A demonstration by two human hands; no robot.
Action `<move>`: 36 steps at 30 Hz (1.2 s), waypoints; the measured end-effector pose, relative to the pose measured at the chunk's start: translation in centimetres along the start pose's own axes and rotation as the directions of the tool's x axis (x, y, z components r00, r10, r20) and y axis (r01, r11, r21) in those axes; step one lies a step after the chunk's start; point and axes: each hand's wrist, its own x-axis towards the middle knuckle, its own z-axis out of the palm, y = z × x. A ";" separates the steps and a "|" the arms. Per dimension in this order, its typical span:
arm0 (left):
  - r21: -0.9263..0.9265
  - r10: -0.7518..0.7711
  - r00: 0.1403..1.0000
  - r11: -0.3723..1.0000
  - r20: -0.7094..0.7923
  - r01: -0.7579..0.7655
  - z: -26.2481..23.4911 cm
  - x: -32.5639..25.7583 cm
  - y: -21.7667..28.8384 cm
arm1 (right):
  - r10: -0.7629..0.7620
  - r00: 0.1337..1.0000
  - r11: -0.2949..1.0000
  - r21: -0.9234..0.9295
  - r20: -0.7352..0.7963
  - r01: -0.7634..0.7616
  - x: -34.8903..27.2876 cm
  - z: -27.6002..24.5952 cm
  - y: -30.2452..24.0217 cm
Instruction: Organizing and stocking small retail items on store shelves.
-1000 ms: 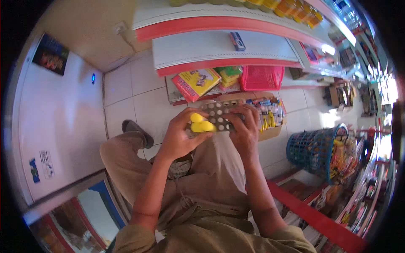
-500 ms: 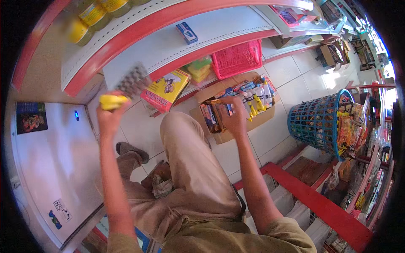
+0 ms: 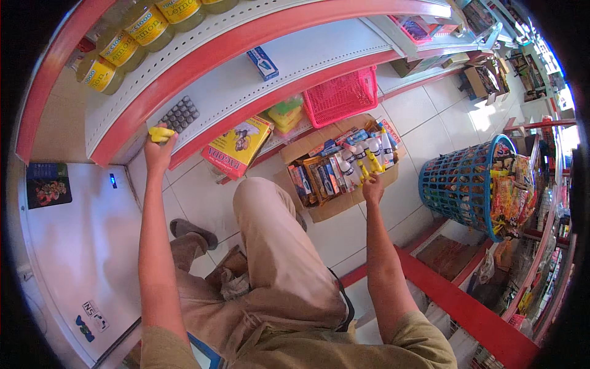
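My left hand (image 3: 158, 152) is closed at the front edge of the low white shelf (image 3: 215, 83), with a crumpled yellow cloth-like thing (image 3: 161, 133) in it. Touching its fingertips is a flat pack of dark grey round pieces (image 3: 182, 114), which lies on the shelf. On the floor stands an open cardboard box (image 3: 335, 209) of small packets and white bottles with yellow parts. My right hand (image 3: 372, 189) reaches to its near right side, fingers pinched at a yellow-topped bottle (image 3: 374, 163) still among the others.
A blue-and-white carton (image 3: 263, 64) sits on the shelf, below a row of yellow-labelled bottles (image 3: 149, 28). Under the shelf are a yellow-and-red box (image 3: 241, 142) and a pink basket (image 3: 342, 98). A full blue basket (image 3: 458, 179) stands right, behind a red beam (image 3: 467, 298).
My left hand has brought the grey pack down onto the shelf. My right hand has moved from the middle of the cardboard box to its near right side, at the yellow-topped bottles.
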 end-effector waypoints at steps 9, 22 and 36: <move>-0.091 0.012 0.985 0.995 -0.175 -0.028 -1.9 -4.9 0.7 | 0.067 0.998 0.994 -0.082 -0.007 -0.067 -1.3 -1.2 -1.1; 0.377 -0.163 0.708 0.913 0.688 -0.156 -5.0 -37.4 8.5 | -0.435 0.695 0.566 0.774 0.573 -0.283 -25.1 -8.4 -18.0; -0.892 -0.266 0.923 0.285 0.278 0.351 -5.1 -28.1 11.3 | -0.827 0.371 0.540 0.780 0.422 0.318 -38.1 -1.4 -21.2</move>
